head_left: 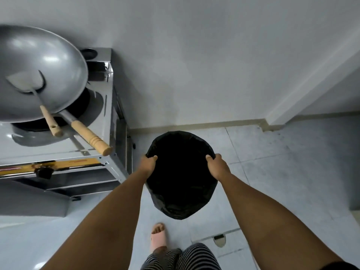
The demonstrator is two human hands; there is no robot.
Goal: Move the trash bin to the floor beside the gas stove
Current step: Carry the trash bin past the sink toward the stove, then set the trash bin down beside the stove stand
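Gripping trash bin (181, 176) rim | left hand (149, 164), right hand (217, 165) clamped opposite sides

Kitchen, steel gas stove (109, 106) with wok (39, 61), tiled floor (282, 162), white walls (194, 55)

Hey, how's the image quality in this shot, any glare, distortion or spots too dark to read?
Head view: wide-angle bend curves the wall and stove; glare patches on the wok; the trash bin interior is pure black, contents unreadable; lighting otherwise soft and even.
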